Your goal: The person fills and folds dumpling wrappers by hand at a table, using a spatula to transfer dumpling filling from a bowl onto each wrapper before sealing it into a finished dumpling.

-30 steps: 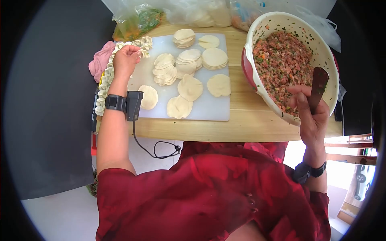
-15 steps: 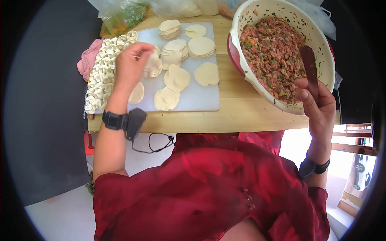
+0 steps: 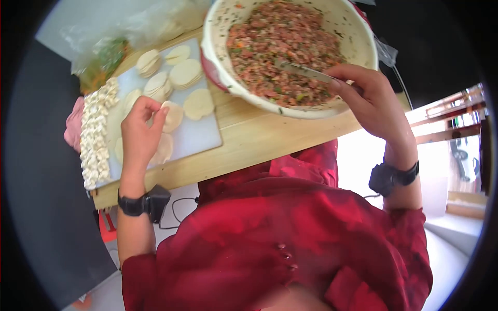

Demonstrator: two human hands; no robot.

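- Left hand (image 3: 139,129) lying over the white cutting board (image 3: 194,136), fingers curled and pinching the edge of a round dough wrapper (image 3: 171,115) between thumb and fingertips.
- Right hand (image 3: 367,98) closing around the handle of a spoon (image 3: 301,70), blade reaching into the minced filling (image 3: 282,46).
- Filling sitting in a large cream bowl (image 3: 218,31) with a red rim grip, resting on the wooden counter (image 3: 259,135) just beside the board.
- More wrappers lying on the board: a single one (image 3: 198,103) near the bowl, small stacks (image 3: 185,73) towards the far end, another partly hiding under the left hand (image 3: 163,147).
- Folded dumplings (image 3: 95,135) lining up in rows along the board's left edge, touching one another.
- Pink cloth (image 3: 74,123) showing just beyond the dumplings.
- Clear plastic bag of chopped greens (image 3: 101,65) lying at the far end of the counter.
- Black bands wrapping both wrists, the left one (image 3: 137,203) carrying a small black box with a cable.
- Red garment (image 3: 270,238) filling the lower part of the view.
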